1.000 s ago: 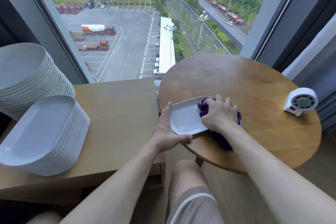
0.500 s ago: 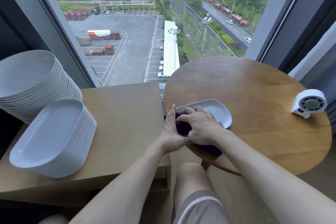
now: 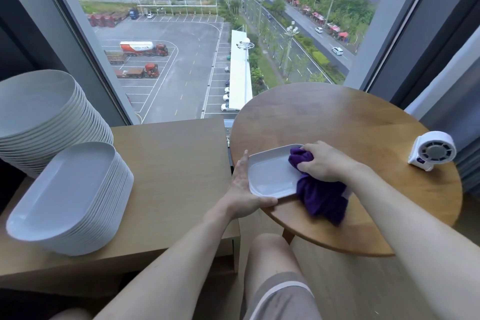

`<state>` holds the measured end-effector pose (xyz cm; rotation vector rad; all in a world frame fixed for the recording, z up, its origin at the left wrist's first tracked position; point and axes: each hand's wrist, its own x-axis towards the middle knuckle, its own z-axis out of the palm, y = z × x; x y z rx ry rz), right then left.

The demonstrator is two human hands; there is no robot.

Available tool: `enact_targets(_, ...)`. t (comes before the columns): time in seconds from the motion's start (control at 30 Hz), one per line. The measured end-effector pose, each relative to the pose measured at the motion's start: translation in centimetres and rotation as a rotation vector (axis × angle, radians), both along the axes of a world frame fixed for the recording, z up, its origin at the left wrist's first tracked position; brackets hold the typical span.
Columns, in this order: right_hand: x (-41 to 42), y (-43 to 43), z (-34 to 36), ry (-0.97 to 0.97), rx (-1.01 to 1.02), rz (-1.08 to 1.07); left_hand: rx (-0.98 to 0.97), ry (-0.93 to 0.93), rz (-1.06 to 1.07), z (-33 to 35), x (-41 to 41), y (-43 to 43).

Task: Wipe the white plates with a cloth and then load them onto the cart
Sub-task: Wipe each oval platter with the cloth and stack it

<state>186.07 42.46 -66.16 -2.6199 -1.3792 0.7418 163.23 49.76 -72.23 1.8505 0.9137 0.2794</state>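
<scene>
A white oblong plate lies at the near left edge of the round wooden table. My left hand steadies it, fingers straight along its left rim and thumb hooked under the near edge. My right hand grips a bunched purple cloth and presses it on the plate's right end; the cloth's tail hangs over the table. A stack of several white oblong plates and a taller stack of round plates stand on the low wooden cabinet to the left.
A small white fan sits at the table's right edge. A large window runs behind both surfaces. My knee is below the table edge. No cart is in view.
My right hand has swept the cloth from the plate's left end back to its right end, uncovering the plate's middle. My left hand stays at the left rim.
</scene>
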Motion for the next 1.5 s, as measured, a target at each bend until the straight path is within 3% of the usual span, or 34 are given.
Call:
enact_targets(0.13,-2.8,2.1,-1.1,-0.173,0.004,-0.004,0.005,0.012,-0.009,0.2,0.0,-0.1)
enact_targets(0.27,-6.1,3.2,-1.1,-0.297,0.048,0.13,-0.008,0.014,-0.024,0.1,0.1,-0.1)
enact_targets(0.43,-10.1,3.6,-1.1,-0.299,0.048,0.404,-0.039,-0.01,-0.018,-0.1,0.0,0.0)
enact_targets(0.63,-9.4,1.9,-0.2,-0.16,0.061,0.542,-0.104,-0.04,0.012,-0.5,-0.1,0.4)
enact_targets(0.77,-8.3,-0.6,0.0,-0.199,0.035,0.625,-0.072,-0.03,-0.009,-0.8,0.0,0.5)
enact_targets(0.9,-6.3,-1.3,0.5,-0.248,-0.041,0.59,-0.031,-0.01,-0.008,-0.6,0.0,0.5)
enact_targets(1.1,-0.2,-1.5,1.6,-0.229,-0.219,0.341,-0.013,0.012,-0.029,-0.6,-0.1,0.5)
enact_targets(1.2,-0.1,-0.2,1.4,-0.145,-0.163,0.166,-0.017,-0.001,-0.016,-0.7,-0.3,0.4)
enact_targets(1.3,-3.5,1.4,-0.4,-0.307,-0.084,0.047,-0.02,-0.001,-0.018,-0.6,-0.2,0.4)
enact_targets(1.4,-7.5,2.2,-1.8,-0.558,-0.034,0.11,-0.026,-0.008,-0.016,-0.6,-0.3,0.3)
enact_targets(1.5,-9.5,2.5,-2.2,-0.552,0.052,0.302,-0.054,-0.039,-0.003,-0.5,-0.4,0.2)
